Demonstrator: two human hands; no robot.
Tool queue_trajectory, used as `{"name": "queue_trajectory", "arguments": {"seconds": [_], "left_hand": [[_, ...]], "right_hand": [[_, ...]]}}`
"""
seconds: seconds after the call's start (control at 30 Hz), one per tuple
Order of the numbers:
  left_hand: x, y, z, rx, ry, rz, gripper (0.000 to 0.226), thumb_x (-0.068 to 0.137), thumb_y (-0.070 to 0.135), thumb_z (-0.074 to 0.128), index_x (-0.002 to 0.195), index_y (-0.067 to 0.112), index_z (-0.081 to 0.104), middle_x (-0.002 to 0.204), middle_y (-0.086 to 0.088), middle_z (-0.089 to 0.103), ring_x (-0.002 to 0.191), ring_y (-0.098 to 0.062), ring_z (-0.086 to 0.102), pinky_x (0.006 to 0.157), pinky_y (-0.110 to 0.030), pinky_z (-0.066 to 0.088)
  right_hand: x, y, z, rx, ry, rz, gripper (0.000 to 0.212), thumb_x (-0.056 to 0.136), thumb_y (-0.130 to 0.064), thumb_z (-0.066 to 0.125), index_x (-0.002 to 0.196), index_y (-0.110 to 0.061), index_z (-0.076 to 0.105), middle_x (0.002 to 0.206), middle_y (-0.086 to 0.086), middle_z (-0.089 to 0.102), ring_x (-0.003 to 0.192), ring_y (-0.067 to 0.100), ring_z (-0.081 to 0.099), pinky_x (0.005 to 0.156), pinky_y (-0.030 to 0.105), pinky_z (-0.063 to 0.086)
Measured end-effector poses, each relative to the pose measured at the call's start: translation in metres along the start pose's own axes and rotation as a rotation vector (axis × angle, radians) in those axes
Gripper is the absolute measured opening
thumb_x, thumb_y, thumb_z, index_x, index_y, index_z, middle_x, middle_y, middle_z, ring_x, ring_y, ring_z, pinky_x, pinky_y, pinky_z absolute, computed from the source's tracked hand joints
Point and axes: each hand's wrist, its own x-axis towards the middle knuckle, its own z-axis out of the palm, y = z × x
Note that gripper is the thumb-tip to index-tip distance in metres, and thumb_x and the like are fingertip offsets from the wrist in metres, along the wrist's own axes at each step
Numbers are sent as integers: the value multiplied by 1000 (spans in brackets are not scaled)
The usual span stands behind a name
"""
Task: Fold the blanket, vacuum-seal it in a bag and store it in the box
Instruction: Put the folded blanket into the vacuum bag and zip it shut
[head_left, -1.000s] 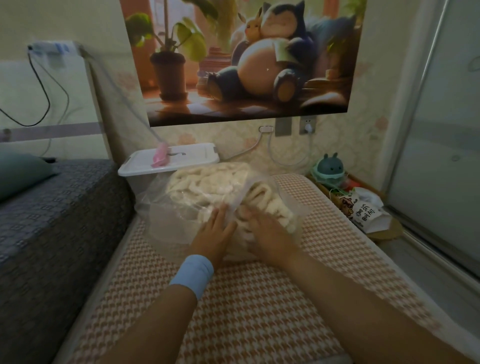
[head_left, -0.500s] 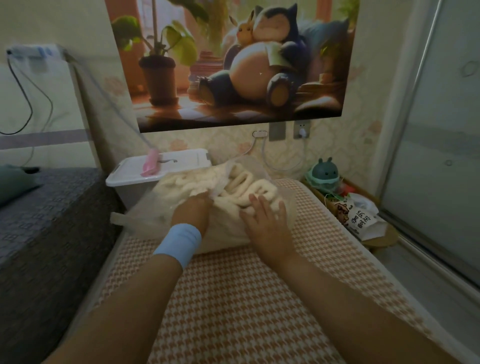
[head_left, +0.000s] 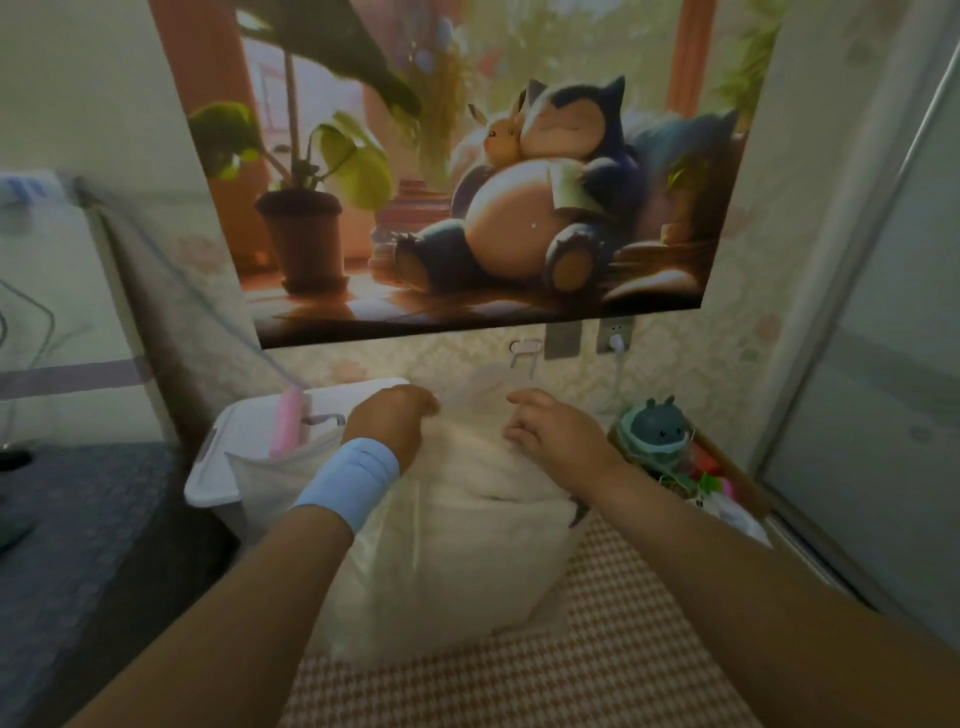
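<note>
Fingers (head_left: 422, 404) of the left hand (head_left: 389, 423) curl down over the top edge of the bag (head_left: 415, 582) and appear to grip the clear film there, though blur hides how much of it they hold. Fingers (head_left: 522, 399) of the right hand (head_left: 556, 434) are bent and a little apart, right against the loose film of the bag's mouth. Whether they pinch it or only touch it cannot be told.

Directly beneath both sets of fingers sits the cream blanket (head_left: 483, 462), bundled inside the bag, which stands upright on the patterned mat (head_left: 597, 665) below the wrists. Just to the left of the left fingers is the box (head_left: 210, 475), its white lid on, with a pink object (head_left: 288, 423) lying on the lid. The bag's left side overlaps the box in this view, so I cannot say whether they touch.

By my reading the blanket is bagged and the step in hand is gathering the mouth for closing. Sealing, drawing out the air and boxing are not yet done. The next move calls for both hands to draw the two lips of the mouth up and flat together, above the blanket, so no fabric is caught in the closure. Before storing, the lid must be cleared and taken off.
</note>
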Motion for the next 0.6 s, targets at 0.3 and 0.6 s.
{"name": "queue_trajectory", "arguments": {"seconds": [0.3, 0.6], "left_hand": [[62, 48, -225, -33, -200, 106, 25, 96, 21, 50, 108, 33, 69, 112, 4, 68, 102, -20, 62, 94, -35, 47], [90, 85, -419, -1, -332, 217, 19, 92, 19, 59, 103, 21, 73, 106, -4, 69, 95, -22, 62, 89, -25, 43]], "right_hand": [[78, -77, -197, 81, -98, 79, 65, 90, -33, 69, 148, -32, 39, 156, -3, 36, 140, 18, 39, 115, 39, 35], [133, -176, -359, -135, -258, -44, 103, 82, -49, 74, 158, -32, 8, 163, 1, 19, 146, 24, 26, 115, 41, 32]]}}
